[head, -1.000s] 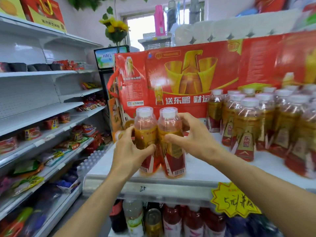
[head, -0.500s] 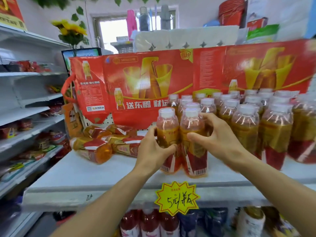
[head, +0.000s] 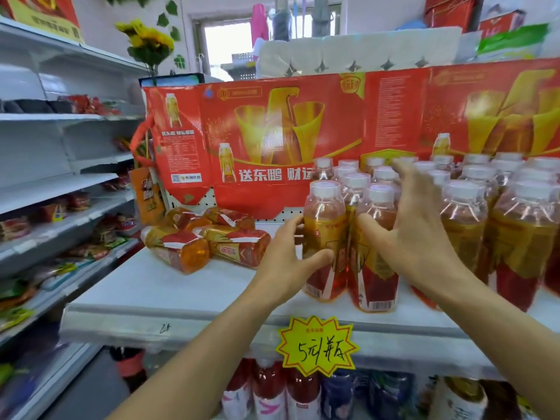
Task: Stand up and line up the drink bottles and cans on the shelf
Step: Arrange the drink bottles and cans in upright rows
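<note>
The left hand (head: 283, 265) wraps the left bottle (head: 324, 237) of an upright pair at the shelf (head: 169, 301) front, thumb across its label and fingers curled behind it. The right hand (head: 415, 237) sits at the right bottle (head: 377, 253) with thumb on the label and fingers spread and fairly straight, reaching up past the caps — more a loose press than a clasp, by my reading. The pair stands touching, just left of the standing block (head: 491, 213), which fills the shelf from 1 to 3 o'clock of the hands. At about 9 to 10 o'clock of the left hand lie the fallen bottles (head: 209, 241), several on their sides in a loose heap against the red carton (head: 272, 131). The risks, as I judge them: the pair stands near the front lip, above the price tag (head: 316, 345), so a sideways shove could tip one off the edge. The right fingers reach among the caps behind, and pulling them out carelessly could knock a neighbour and set off a row. The fallen ones are round and lie free — a nudge could roll them toward the open left end of the shelf.
</note>
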Tool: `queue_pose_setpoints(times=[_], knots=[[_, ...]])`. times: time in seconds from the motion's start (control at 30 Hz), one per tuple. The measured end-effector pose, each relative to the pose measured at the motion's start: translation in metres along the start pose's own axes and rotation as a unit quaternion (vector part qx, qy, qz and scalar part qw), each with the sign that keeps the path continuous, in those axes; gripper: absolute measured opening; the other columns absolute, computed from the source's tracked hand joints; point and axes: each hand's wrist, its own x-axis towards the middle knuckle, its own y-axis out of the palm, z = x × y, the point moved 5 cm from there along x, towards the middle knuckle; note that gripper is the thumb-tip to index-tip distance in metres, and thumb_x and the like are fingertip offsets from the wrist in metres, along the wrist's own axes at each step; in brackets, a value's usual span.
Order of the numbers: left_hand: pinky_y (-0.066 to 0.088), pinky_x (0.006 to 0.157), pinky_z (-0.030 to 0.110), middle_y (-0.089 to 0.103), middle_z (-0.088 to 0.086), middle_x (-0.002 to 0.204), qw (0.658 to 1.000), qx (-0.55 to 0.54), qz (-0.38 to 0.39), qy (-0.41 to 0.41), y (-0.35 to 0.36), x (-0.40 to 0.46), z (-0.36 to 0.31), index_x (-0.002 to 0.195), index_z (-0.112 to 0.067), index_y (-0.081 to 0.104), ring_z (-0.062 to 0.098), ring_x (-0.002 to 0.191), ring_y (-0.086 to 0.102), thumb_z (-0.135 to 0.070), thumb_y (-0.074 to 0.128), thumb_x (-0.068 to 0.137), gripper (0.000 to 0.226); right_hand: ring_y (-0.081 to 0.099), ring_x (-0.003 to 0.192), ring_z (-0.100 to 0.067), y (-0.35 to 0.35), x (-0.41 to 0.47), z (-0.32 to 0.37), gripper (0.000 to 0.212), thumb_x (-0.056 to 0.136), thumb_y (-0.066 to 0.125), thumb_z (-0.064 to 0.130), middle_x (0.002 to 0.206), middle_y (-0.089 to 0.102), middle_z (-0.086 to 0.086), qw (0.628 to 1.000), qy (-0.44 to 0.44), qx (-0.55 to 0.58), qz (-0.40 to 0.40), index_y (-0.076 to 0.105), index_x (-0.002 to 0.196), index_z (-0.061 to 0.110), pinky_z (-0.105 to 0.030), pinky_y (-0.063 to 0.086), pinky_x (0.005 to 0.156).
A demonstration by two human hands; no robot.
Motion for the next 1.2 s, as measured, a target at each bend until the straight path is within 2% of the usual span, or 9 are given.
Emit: queue_pose_setpoints(times=[0.07, 0.17, 0.27, 0.47, 0.6, 0.7, 0.8, 1.0, 1.2], knots=[[0.042, 0.104, 0.033, 0.050, -0.010, 0.136, 0.999, 0.037, -0.010, 0.001, -0.018, -0.002, 0.010, 0.144, -0.030, 0.039, 0.006, 0.122, 0.048, -0.041, 0.073, 0.083, 0.071, 0.026, 0.136, -0.024, 0.005, 0.004, 0.023, 0.069, 0.083, 0.068, 0.021, 0.145, 0.032, -0.009, 0.997, -0.070, -0.018, -0.038, 0.034, 0.142, 0.010, -0.033, 0.021, 0.116], [0.045, 0.101, 0.031, 0.051, -0.007, 0.132, 0.995, 0.087, -0.046, -0.001, -0.062, -0.001, 0.035, 0.140, -0.027, 0.043, 0.008, 0.118, 0.051, -0.038, 0.071, 0.086, 0.061, 0.030, 0.134, -0.023, 0.030, 0.007, 0.068, 0.054, 0.085, 0.061, 0.022, 0.142, 0.039, -0.007, 0.986, -0.163, -0.008, -0.031, 0.046, 0.136, 0.011, -0.015, 0.018, 0.111], [0.045, 0.099, 0.029, 0.052, -0.010, 0.128, 0.989, 0.118, -0.081, -0.021, -0.112, 0.004, 0.065, 0.127, -0.031, 0.050, 0.009, 0.117, 0.051, -0.032, 0.068, 0.088, 0.043, 0.037, 0.128, -0.017, 0.074, 0.010, 0.105, 0.048, 0.085, 0.057, 0.028, 0.135, 0.048, -0.001, 0.976, -0.214, -0.003, 0.047, 0.052, 0.131, 0.015, -0.027, 0.034, 0.104], [0.045, 0.102, 0.042, 0.051, -0.002, 0.125, 0.969, 0.173, -0.146, -0.094, -0.225, 0.024, 0.141, 0.126, -0.024, 0.055, 0.018, 0.117, 0.051, -0.036, 0.070, 0.085, 0.046, 0.039, 0.120, -0.023, 0.214, 0.031, 0.121, 0.057, 0.089, 0.056, 0.047, 0.134, 0.043, -0.003, 0.938, -0.123, -0.133, 0.297, 0.042, 0.136, 0.019, -0.037, 0.040, 0.099], [0.046, 0.100, 0.048, 0.047, 0.008, 0.137, 0.947, 0.227, -0.117, -0.194, -0.274, 0.045, 0.192, 0.134, -0.020, 0.048, 0.029, 0.122, 0.050, -0.057, 0.059, 0.085, 0.062, 0.045, 0.116, -0.026, 0.268, 0.039, 0.112, 0.063, 0.083, 0.060, 0.052, 0.127, 0.048, -0.007, 0.910, -0.062, -0.188, 0.366, 0.042, 0.132, 0.017, -0.035, 0.040, 0.088], [0.049, 0.096, 0.043, 0.054, 0.006, 0.129, 0.943, 0.204, -0.018, -0.261, -0.276, 0.055, 0.215, 0.132, -0.017, 0.045, 0.027, 0.110, 0.057, -0.064, 0.044, 0.092, 0.061, 0.046, 0.119, -0.029, 0.289, 0.043, 0.105, 0.073, 0.078, 0.064, 0.056, 0.128, 0.050, -0.009, 0.901, -0.041, -0.231, 0.365, 0.036, 0.135, 0.019, -0.040, 0.042, 0.094], [0.053, 0.079, 0.033, 0.060, 0.003, 0.104, 0.953, 0.152, 0.021, -0.261, -0.271, 0.064, 0.214, 0.102, -0.020, 0.052, 0.017, 0.084, 0.061, -0.056, 0.038, 0.098, 0.039, 0.045, 0.123, -0.030, 0.298, 0.045, 0.101, 0.083, 0.073, 0.066, 0.061, 0.132, 0.049, -0.010, 0.894, -0.034, -0.261, 0.361, 0.034, 0.138, 0.021, -0.043, 0.037, 0.099], [0.061, 0.071, 0.045, 0.063, 0.012, 0.095, 0.937, 0.041, 0.024, -0.346, -0.269, 0.077, 0.221, 0.125, -0.006, 0.049, 0.034, 0.083, 0.071, -0.055, 0.047, 0.096, 0.056, 0.047, 0.113, -0.024, 0.296, 0.049, 0.099, 0.078, 0.066, 0.070, 0.063, 0.123, 0.053, -0.002, 0.906, -0.014, -0.226, 0.358, 0.043, 0.128, 0.025, -0.043, 0.041, 0.095], [0.060, 0.059, 0.036, 0.060, 0.008, 0.102, 0.946, -0.039, -0.008, -0.322, -0.268, 0.085, 0.211, 0.126, -0.011, 0.050, 0.025, 0.084, 0.066, -0.042, 0.063, 0.091, 0.048, 0.045, 0.101, -0.017, 0.273, 0.053, 0.098, 0.075, 0.066, 0.074, 0.057, 0.109, 0.049, 0.003, 0.951, 0.028, -0.108, 0.287, 0.044, 0.129, 0.030, -0.036, 0.045, 0.089]])
